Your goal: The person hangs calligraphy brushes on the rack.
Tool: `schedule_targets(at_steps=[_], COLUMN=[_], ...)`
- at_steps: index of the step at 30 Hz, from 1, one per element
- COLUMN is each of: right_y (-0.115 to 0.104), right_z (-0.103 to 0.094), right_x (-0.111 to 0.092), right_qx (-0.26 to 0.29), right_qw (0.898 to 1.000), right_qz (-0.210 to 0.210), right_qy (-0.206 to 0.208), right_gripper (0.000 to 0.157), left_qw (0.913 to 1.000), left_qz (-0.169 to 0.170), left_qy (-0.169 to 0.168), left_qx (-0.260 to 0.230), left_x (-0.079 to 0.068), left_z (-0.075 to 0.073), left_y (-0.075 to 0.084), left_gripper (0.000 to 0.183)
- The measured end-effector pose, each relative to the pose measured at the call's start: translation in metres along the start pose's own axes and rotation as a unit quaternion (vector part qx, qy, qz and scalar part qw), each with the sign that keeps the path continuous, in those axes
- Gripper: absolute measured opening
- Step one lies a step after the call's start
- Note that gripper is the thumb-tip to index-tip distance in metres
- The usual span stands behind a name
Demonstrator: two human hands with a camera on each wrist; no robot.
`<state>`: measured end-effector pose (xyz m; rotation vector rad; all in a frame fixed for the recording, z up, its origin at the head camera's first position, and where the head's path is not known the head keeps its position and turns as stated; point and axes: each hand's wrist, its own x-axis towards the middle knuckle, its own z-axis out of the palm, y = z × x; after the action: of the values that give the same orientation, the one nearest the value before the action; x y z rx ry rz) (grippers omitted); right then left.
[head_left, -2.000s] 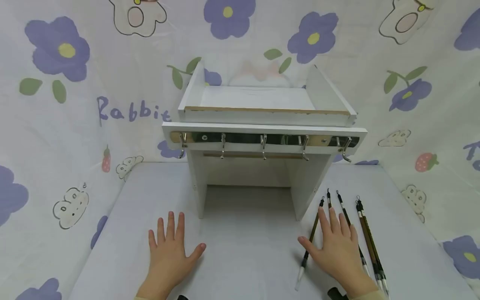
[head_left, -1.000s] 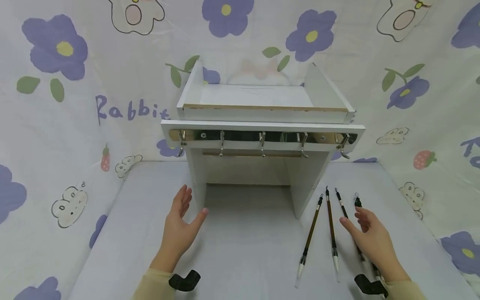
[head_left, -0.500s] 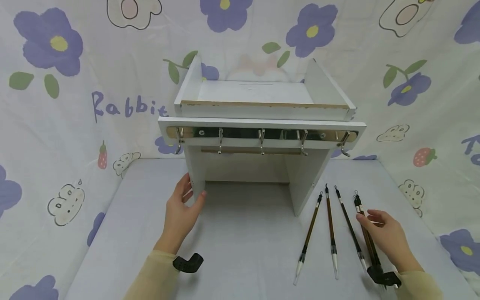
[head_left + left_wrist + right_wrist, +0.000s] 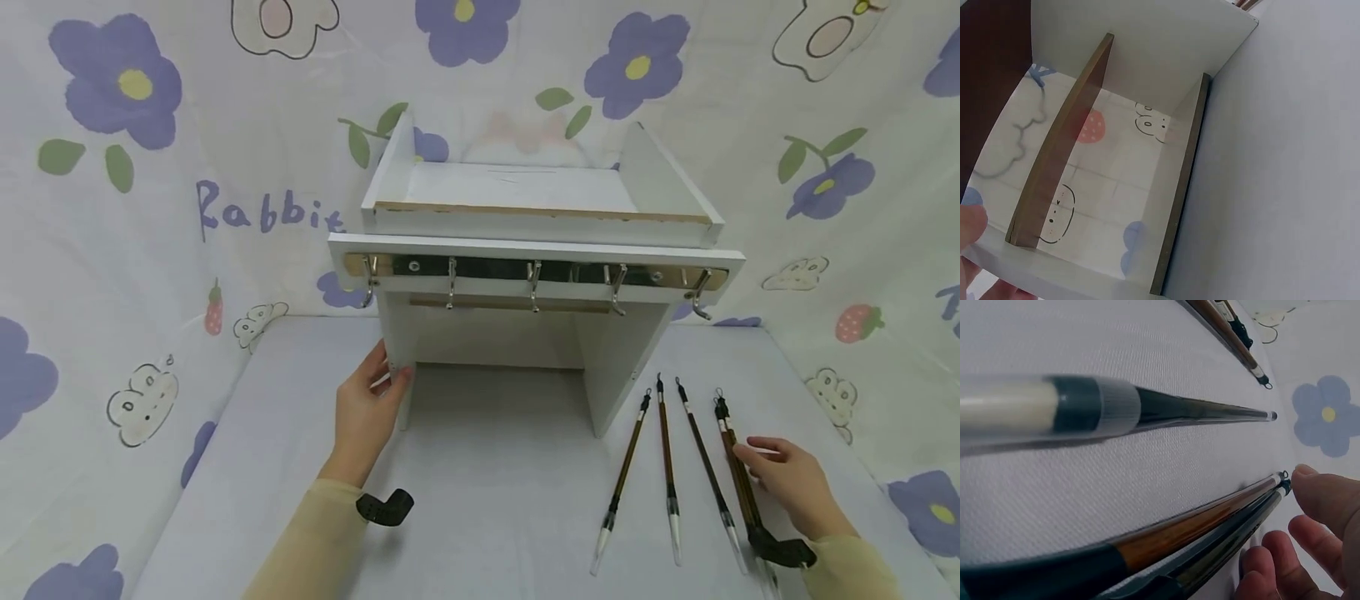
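A white shelf rack (image 4: 525, 227) stands on the table, with a row of metal hooks (image 4: 534, 287) along its front board. My left hand (image 4: 363, 421) grips the front edge of its left side panel (image 4: 399, 367); in the left wrist view the thumb (image 4: 969, 224) lies on the inner side and the fingers (image 4: 999, 291) beyond it. My right hand (image 4: 797, 479) is beside the rightmost pair of writing brushes (image 4: 738, 471), loosely bent. In the right wrist view the thumb (image 4: 1329, 500) is near the brushes' loop ends, with a gap between thumb and fingers.
Three single capped brushes lie right of the rack: one brown brush (image 4: 625, 479), another brown brush (image 4: 666, 462) and a dark brush (image 4: 707, 471). A patterned cloth (image 4: 285, 133) hangs behind the white-covered table (image 4: 495, 517). Black wrist devices (image 4: 386, 507) sit at both wrists.
From flat over the table, my left hand has moved up to the rack's left panel and taken hold. My right hand has shifted right, off the middle brushes to the rightmost pair.
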<state>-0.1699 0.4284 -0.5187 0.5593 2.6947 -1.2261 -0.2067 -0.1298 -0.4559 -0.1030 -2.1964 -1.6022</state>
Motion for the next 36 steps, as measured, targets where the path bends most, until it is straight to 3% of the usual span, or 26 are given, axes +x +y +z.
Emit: schedule_targets(at_steps=[7, 18, 29, 36], right_y=[0.007, 0.004, -0.003, -0.003], right_z=[-0.001, 0.004, 0.007, 0.003], right_x=[0.006, 0.003, 0.002, 0.003], right_qx=[-0.002, -0.006, 0.005, -0.004], right_qw=[1.000, 0.998, 0.997, 0.998], right_qz=[0.027, 0.065, 0.070, 0.069], right_qy=[-0.016, 0.015, 0.031, 0.013], right_gripper=[0.078, 0.077, 0.072, 0.072], left_qw=[0.9995, 0.9935, 0.9916, 0.9916], left_qz=[0.010, 0.047, 0.068, 0.064], left_qy=[0.004, 0.027, 0.026, 0.029], left_qx=[0.029, 0.100, 0.108, 0.109], left_x=[0.004, 0.001, 0.004, 0.004], left_z=[0.003, 0.007, 0.006, 0.006], left_y=[-0.006, -0.012, -0.014, -0.013], left_gripper=[0.046, 0.044, 0.045, 0.045])
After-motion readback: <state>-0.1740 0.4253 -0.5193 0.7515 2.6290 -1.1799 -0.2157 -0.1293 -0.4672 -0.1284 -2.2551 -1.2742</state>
